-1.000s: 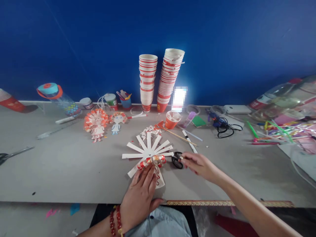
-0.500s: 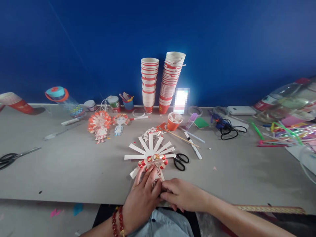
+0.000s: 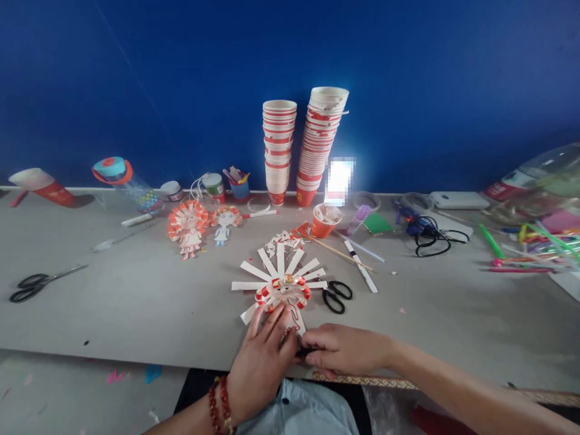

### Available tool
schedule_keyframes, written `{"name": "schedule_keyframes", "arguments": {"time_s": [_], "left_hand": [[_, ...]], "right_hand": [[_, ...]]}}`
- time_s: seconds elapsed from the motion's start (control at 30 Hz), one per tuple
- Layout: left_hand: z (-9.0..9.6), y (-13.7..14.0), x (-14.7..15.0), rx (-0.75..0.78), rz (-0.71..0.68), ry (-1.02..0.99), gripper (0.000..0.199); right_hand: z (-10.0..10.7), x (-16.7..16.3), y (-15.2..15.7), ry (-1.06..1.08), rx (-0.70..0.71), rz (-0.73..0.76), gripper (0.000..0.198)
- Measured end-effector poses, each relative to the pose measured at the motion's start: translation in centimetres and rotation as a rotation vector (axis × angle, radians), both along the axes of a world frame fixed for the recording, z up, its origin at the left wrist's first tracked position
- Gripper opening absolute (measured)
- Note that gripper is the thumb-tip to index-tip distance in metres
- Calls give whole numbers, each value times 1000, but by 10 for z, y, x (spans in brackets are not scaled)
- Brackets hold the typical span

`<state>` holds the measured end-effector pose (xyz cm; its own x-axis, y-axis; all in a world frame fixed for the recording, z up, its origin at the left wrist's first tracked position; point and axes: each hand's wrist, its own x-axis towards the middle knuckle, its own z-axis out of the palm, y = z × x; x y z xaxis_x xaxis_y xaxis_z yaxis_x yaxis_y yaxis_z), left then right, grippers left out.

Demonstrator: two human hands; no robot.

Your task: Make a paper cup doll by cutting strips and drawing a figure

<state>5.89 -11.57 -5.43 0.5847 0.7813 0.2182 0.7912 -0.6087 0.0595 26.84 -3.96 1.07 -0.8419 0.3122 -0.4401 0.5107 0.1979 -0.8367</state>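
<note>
A cut paper-cup doll (image 3: 297, 321) lies near the table's front edge, with long white strips fanning out and a ring of red-and-white curls round its head. Dark outlines are drawn on its body. My left hand (image 3: 265, 356) lies over its lower left part, fingers stretched out and pressing it to the table. At the doll's lower right edge, my right hand (image 3: 339, 349) is closed on a dark, slim, pen-like thing (image 3: 304, 351), mostly hidden by the fingers. Black-handled scissors (image 3: 338, 296) lie just right of the doll, their blades under the strips.
Paper scraps (image 3: 284, 243) and an orange cup (image 3: 325, 222) sit behind the doll. Two tall cup stacks (image 3: 278, 151) stand against the blue wall. Two finished dolls (image 3: 188, 226) lie left. A white marker (image 3: 361, 266), glue gun (image 3: 410, 220) and second scissors (image 3: 34, 285) are on the table.
My right hand has shifted slightly right, away from my left hand, showing more of the doll's body and the dark thing. The whole view has moved a little.
</note>
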Motion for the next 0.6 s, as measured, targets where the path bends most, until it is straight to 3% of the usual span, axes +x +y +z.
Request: {"name": "schedule_keyframes", "arguments": {"time_s": [0.1,0.2,0.3,0.47,0.6], "left_hand": [[0,0,0,-11,2,-14,30],[1,0,0,-21,12,-40,24],[3,1,0,-33,27,-61,23],[2,1,1,-42,35,-113,15],[1,2,1,-45,35,-136,14]], "right_hand": [[2,0,-9,-73,371,62,13],[-9,-1,-22,-148,703,148,17],[-22,-4,-34,-310,948,201,14],[-28,-7,-45,-353,998,101,6],[-23,-4,-44,-341,1015,111,12]]}}
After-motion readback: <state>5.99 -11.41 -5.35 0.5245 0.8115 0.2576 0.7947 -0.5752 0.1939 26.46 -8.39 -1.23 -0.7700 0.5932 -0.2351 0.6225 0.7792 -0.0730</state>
